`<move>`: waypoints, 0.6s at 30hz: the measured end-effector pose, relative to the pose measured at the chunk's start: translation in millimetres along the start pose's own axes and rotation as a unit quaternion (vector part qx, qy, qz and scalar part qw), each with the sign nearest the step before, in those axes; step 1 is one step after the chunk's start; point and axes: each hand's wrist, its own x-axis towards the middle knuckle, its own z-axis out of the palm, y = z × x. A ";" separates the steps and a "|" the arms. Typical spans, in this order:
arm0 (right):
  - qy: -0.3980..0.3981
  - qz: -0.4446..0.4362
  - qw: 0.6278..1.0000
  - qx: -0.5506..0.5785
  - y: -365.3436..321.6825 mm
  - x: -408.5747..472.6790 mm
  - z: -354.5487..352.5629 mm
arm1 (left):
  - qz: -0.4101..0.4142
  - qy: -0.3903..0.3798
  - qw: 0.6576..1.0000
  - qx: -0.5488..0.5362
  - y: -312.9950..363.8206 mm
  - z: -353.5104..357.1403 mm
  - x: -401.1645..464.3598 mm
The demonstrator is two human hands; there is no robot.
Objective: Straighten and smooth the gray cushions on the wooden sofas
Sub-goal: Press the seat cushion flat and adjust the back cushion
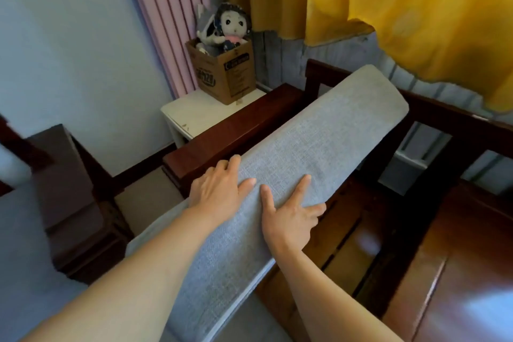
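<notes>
- Pale blue walls meet in the corner ahead, with a yellow curtain (402, 8) hanging across the right side and a pink ribbed panel (163, 19) running up beside it; this is the tight end of the room where the sofa is pushed back.
- Dark wooden sofa (433, 236) fills the right and lower part of the view, its seat slats bare and glossy, which looks to be because the cushion has been lifted off them for handling.
- Gray cushion (311, 130) stands tilted on its long edge, running from near the person up toward the backrest rail, leaning by the armrest (236, 130) rather than lying flat on the seat.
- Second sofa (69, 191) sits at the left edge, with gray padding visible low down; it is blurred, so I cannot say how tidy it is.
- White side table (194, 114) tucks into the corner and carries a cardboard box (224, 69) holding plush dolls (224, 25).
- Left hand (216, 189) curls over the cushion's upper left edge, fingers wrapped round it and thumb on the face, seemingly to steady it upright.
- Right hand (288, 216) lies spread flat on the fabric, fingers straight and holding nothing, likely pressing to smooth the weave.
</notes>
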 end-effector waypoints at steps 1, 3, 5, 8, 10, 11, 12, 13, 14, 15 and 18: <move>0.007 0.007 1.000 -0.005 -1.7 4.2 -1.1 | 0.016 -0.019 1.000 -0.006 3.8 -1.7 8.7; 0.016 0.020 1.000 -0.015 -3.7 13.3 -1.3 | 0.038 -0.045 0.998 -0.015 9.9 -4.0 23.4; 0.024 0.034 0.999 -0.022 -6.9 26.5 -2.3 | 0.054 -0.060 0.996 -0.033 15.7 -6.3 36.4; 0.042 0.047 0.998 -0.022 -13.6 44.5 -3.0 | 0.084 -0.071 0.992 -0.060 21.9 -8.1 53.2; 0.050 0.054 0.997 -0.024 -17.5 49.8 -2.4 | 0.108 -0.074 0.989 -0.074 25.6 -10.8 65.3; 0.052 0.058 0.997 -0.025 -19.1 50.1 -2.7 | 0.121 -0.075 0.987 -0.081 27.4 -11.4 70.6; 0.055 0.062 0.996 -0.027 -20.6 49.5 -2.7 | 0.134 -0.080 0.984 -0.090 29.1 -12.1 75.8; 0.059 0.068 0.996 -0.029 -21.7 48.6 -2.6 | 0.152 -0.088 0.979 -0.100 30.7 -12.3 81.2; 0.065 0.072 0.995 -0.031 -23.1 48.3 -2.4 | 0.172 -0.097 0.974 -0.109 32.3 -12.5 86.8; 0.072 0.074 0.994 -0.034 -24.2 47.1 -2.5 | 0.194 -0.107 0.969 -0.112 33.0 -12.3 91.8; 0.093 0.090 0.991 -0.045 -27.0 47.4 -3.6 | 0.263 -0.127 0.949 -0.121 36.5 -9.9 109.4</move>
